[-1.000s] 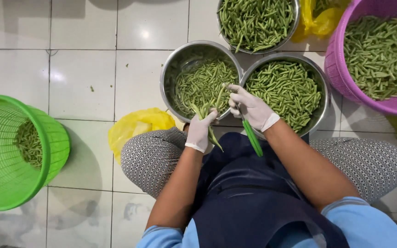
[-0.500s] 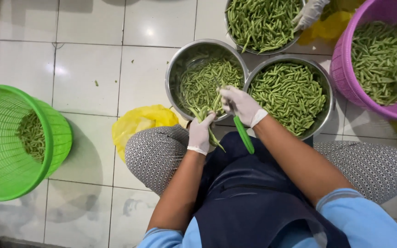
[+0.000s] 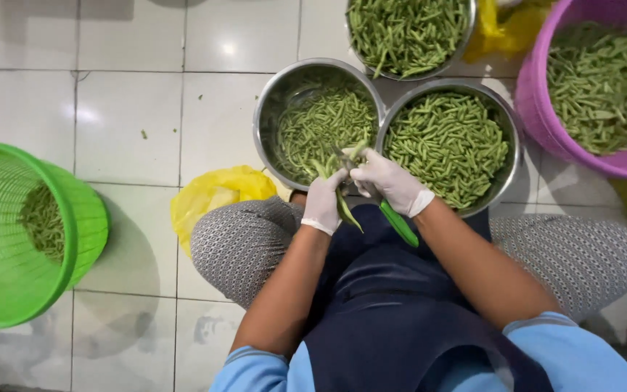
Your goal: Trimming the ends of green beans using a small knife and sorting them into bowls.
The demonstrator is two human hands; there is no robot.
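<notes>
Trimming in hand: green beans (image 3: pixel 342 190) sit bunched over the lap, gripped by the gloved left hand (image 3: pixel 324 203), while the right hand (image 3: pixel 390 185) clasps a green-handled knife (image 3: pixel 398 223) beside the steel bowl (image 3: pixel 270 109); next move likely demands a careful cut clear of fingers.

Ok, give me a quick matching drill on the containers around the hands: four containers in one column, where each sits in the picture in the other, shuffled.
Containers:
1. green basket
2. purple tub
3. yellow bag
4. top steel bowl

Places:
A. far right, full of beans
B. by the person's left knee, on the floor
C. far left, tipped on its side
D. upper edge, above the two steel bowls that sit side by side

Pairs: 1-C, 2-A, 3-B, 4-D
</notes>
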